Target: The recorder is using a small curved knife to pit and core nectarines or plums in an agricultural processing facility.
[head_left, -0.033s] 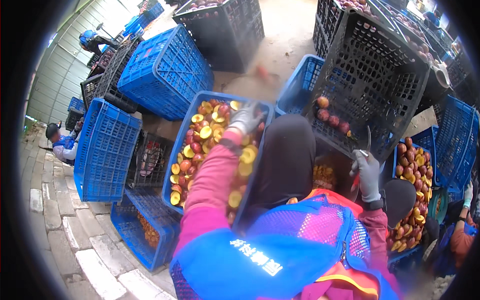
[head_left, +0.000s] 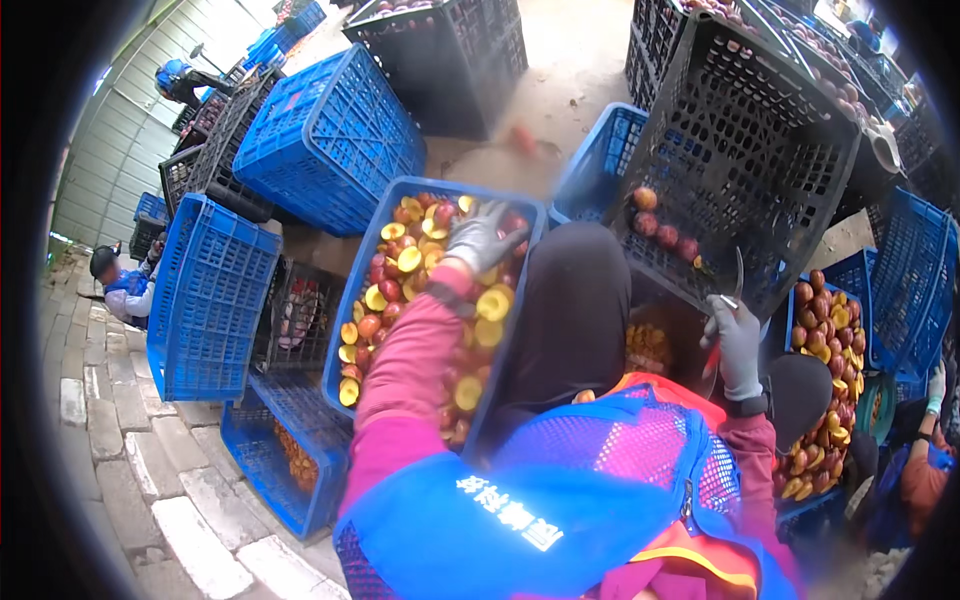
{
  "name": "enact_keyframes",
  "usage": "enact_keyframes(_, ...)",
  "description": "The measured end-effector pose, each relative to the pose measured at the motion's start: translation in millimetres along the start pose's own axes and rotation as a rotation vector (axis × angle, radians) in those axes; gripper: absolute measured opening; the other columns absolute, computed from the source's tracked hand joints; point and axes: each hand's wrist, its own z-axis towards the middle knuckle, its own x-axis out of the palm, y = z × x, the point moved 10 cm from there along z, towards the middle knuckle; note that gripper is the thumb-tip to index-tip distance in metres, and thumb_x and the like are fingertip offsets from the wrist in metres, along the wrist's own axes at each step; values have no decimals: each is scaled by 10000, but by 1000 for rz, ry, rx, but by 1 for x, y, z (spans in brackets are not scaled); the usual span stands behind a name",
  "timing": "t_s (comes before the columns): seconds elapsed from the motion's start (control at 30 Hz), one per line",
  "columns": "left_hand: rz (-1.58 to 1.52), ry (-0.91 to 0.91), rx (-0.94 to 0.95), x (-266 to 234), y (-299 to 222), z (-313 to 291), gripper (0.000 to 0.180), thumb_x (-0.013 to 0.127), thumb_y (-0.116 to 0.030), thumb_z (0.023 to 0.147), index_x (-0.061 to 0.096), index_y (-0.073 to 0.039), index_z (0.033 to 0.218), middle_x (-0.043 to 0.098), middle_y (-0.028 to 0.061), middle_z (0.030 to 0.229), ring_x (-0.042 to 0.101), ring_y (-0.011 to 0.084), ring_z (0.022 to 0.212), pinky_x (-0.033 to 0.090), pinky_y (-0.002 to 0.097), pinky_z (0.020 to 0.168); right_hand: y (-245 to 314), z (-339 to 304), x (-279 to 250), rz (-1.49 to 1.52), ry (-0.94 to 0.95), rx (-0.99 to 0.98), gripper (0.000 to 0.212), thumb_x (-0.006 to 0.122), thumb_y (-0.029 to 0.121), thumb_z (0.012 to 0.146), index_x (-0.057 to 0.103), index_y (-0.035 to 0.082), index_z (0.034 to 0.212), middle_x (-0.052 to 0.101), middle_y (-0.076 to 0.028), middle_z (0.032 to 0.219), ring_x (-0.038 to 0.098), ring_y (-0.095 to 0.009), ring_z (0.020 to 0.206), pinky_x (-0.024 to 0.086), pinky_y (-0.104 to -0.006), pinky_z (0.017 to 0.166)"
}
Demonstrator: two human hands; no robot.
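My left hand, in a grey glove, lies over a blue crate full of halved fruit with red skin and yellow flesh. Its fingers are spread and seem to rest on the halves; I see nothing held in them. To the right, my gloved right hand is closed round a curved knife. The blade points up, and a red handle shows below the fingers. Just beyond that hand, a tilted black crate has a few whole red fruits in its lower part.
More halved fruit heaps in a crate at right. Scraps lie below, between my knees. Blue crates and black crates stand around. Co-workers sit at far left and right edge.
My left hand has shifted slightly toward me over the halved fruit, and its fingers look more spread. The right hand stays in place with the knife.
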Motion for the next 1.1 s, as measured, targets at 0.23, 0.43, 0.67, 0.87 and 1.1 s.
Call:
enact_keyframes(0.23,440,-12,57,66,25,-119,873,559,-679,1017,303,-241,1726,188,134,1810,183,431,1657,146,712,1289,-2,-7,27,16,80,25,242,676,239,1084,706,2,1125,639,-15,691,596,-110,537,474,-260,510)
enact_keyframes(0.43,334,-163,-119,16,83,-94,977,452,-831,986,264,-245,1744,242,149,1796,236,361,1652,147,710,1279,7,-14,14,20,65,-16,252,673,232,1086,714,-6,1160,639,-16,683,593,-105,535,469,-261,505)
enact_keyframes(0.67,285,-77,-483,30,212,-55,893,502,-774,977,389,-174,1629,394,203,1640,362,406,1531,274,660,1204,-16,-12,6,-14,117,68,282,638,270,1105,689,2,1173,605,-8,682,570,-94,540,459,-261,503)
enact_keyframes(0.87,355,109,-333,-68,84,20,720,605,-656,965,567,-115,1440,567,229,1415,540,404,1341,416,574,1088,-1,-1,-32,66,121,171,249,586,267,1123,642,26,1145,562,7,731,524,-84,538,477,-280,496)
enact_keyframes(1.1,-138,195,427,-87,-316,131,544,725,-517,952,774,-46,1220,768,260,1152,747,402,1119,581,474,953,39,3,-87,341,113,57,421,507,200,1145,524,-4,1514,652,-56,847,652,-126,595,566,-278,571)
